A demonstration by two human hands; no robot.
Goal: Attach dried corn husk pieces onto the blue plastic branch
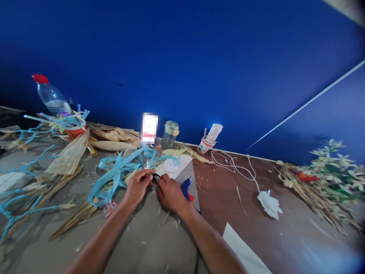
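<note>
Both hands: over the grey part of the table (159,243), about midway between its left and right edges, meeting at one small item.
Black piece: a small dark curved thing (155,177) held between the two hands, above the grey surface; fingers hide much of it, so I can't say what it is.
Left hand: the left hand (138,186) pinches narrowly, thumb and fingertips together at the left end of the piece.
Right hand: the right hand (171,192) is curled closely round the other end.
Blue ribbon: a looped, tangled heap (114,180) just beyond and left of the left hand.
Glue gun: blue, with an orange trigger (186,189), lying just right of the right hand.
Back edge: dried husks (114,137), a clear lidded jar (169,136) and a white cup (205,145) with paper standing in it.
Back left corner: a red-capped bottle (49,93), tilted in my view, behind a red-orange cup (75,131) full of blue strips.
Right edge: white flowers (339,167) lying with dry stalks.
Near edge: a white sheet (242,251), right of the right forearm.
</note>
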